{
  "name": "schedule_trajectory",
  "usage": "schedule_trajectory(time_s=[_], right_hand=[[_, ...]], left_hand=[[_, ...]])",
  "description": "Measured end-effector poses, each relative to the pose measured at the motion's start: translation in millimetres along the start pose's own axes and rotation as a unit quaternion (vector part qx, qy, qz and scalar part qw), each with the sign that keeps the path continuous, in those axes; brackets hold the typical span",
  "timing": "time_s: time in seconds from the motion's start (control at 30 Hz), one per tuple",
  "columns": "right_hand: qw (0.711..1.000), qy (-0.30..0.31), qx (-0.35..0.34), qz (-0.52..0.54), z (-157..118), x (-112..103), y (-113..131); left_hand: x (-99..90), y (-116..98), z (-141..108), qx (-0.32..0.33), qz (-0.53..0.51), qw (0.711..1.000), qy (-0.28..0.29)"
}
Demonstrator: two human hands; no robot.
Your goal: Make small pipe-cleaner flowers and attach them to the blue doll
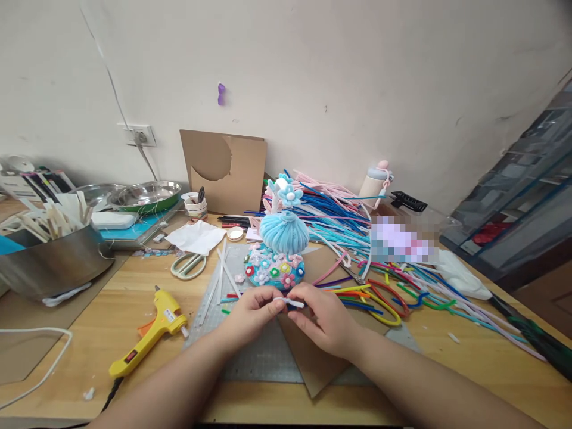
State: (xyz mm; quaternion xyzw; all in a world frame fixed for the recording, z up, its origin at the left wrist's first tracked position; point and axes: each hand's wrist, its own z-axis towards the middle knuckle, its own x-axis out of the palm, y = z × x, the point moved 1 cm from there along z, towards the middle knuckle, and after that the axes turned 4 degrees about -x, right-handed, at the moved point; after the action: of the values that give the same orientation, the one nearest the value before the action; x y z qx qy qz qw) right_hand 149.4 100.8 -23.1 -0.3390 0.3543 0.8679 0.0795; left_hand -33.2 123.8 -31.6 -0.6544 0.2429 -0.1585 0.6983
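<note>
Between my two hands is a short white pipe cleaner (pixel 292 302), apparently bent or twisted at its left end. My left hand (pixel 255 313) pinches that end between thumb and forefinger. My right hand (pixel 324 319) closes its fingertips around the upper side of the same piece. Just behind my hands stands a light-blue pipe-cleaner figure (pixel 285 233), with a pleated round body and blue flowers on top. Its round base (pixel 272 268) is covered in small colored flowers. Under my hands lie a grey cutting mat (pixel 250 357) and a brown cardboard piece (pixel 313 357).
A yellow glue gun (pixel 156 333) lies at the left, near pale-handled scissors (pixel 188 266). Loose pipe cleaners (pixel 330 202) spread across the back and right. A metal bowl of sticks (pixel 58 262) stands far left. Cardboard (pixel 250 161) leans on the wall; a bottle (pixel 375 185) stands behind.
</note>
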Motion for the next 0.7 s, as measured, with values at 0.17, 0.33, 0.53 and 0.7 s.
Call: schedule_trajectory(time_s=[0.17, 0.33, 0.53, 0.7], right_hand=[[0.997, 0.03, -0.059, -0.044, -0.1, 2.6, -0.7], [0.996, 0.029, -0.069, -0.04, 0.3, 2.7, -1.6], [0.996, 0.055, -0.054, -0.036, 1.3, 0.4, -1.3], [0.997, 0.042, -0.068, -0.022, 0.9, 1.5, -2.3]], left_hand=[[4.9, 0.3, -3.3, -0.057, -0.054, 0.995, 0.057], [5.9, 2.7, -3.3, -0.089, -0.12, 0.986, 0.076], [5.4, 0.4, -3.1, -0.106, -0.138, 0.981, 0.082], [7.6, -1.2, -4.9, -0.125, -0.178, 0.974, 0.068]])
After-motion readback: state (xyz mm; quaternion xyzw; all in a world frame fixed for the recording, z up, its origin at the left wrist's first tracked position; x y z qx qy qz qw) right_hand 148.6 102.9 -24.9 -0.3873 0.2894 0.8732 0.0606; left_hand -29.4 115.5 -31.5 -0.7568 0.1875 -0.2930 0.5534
